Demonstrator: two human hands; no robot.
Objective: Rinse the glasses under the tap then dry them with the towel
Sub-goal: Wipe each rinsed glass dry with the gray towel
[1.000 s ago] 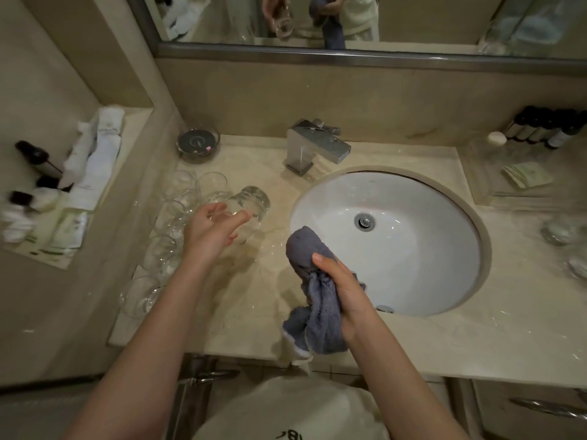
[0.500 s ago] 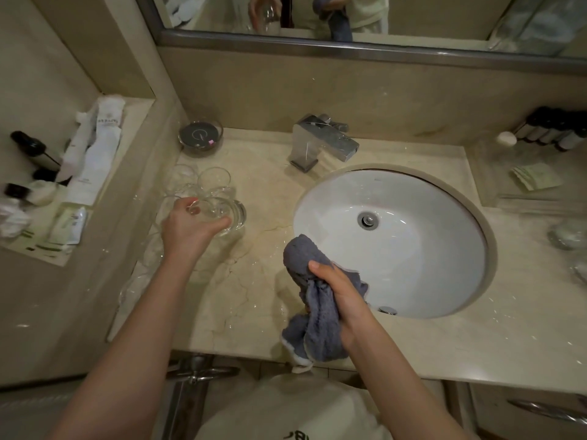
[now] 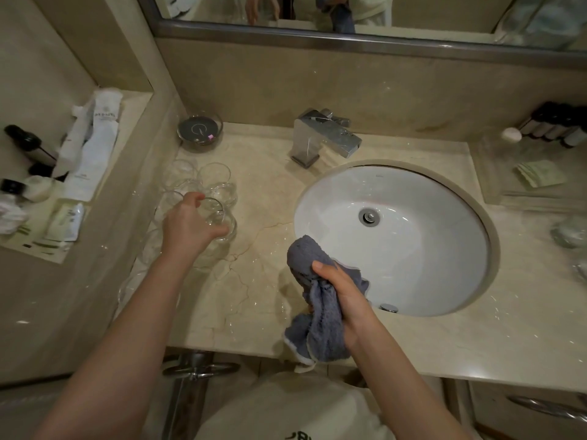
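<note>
Glassware crowds the counter to the left of the sink (image 3: 489,249): a cluster of clear glasses (image 3: 203,179) stands upright there, close together, some touching. The person's left hand (image 3: 187,225) reaches over the near edge of that cluster with its fingers curled around one glass (image 3: 224,222), which sits upright at counter level, on the cluster's sink-facing side. Whether the glass is resting on the stone or just off it cannot be told from this view.

The right hand (image 3: 341,290) is closed tight on a bunched grey towel (image 3: 317,312), held over the counter just beside the sink's near-left rim, with the cloth's loose end hanging past the counter edge. The tap (image 3: 324,138) stands behind the sink toward its left, and no water shows running from it. Droplets glint on the counter between the glasses and the sink.

Judging by the towel ready in one hand and the glass at the cluster in the other, the step in hand looks like the changeover between glasses, though setting one down and picking one up look the same here. The next move likely calls for a firm hold on a slippery wall and a clean lift clear of the neighbouring glasses, then a carry across to the tap or to the towel.
</note>
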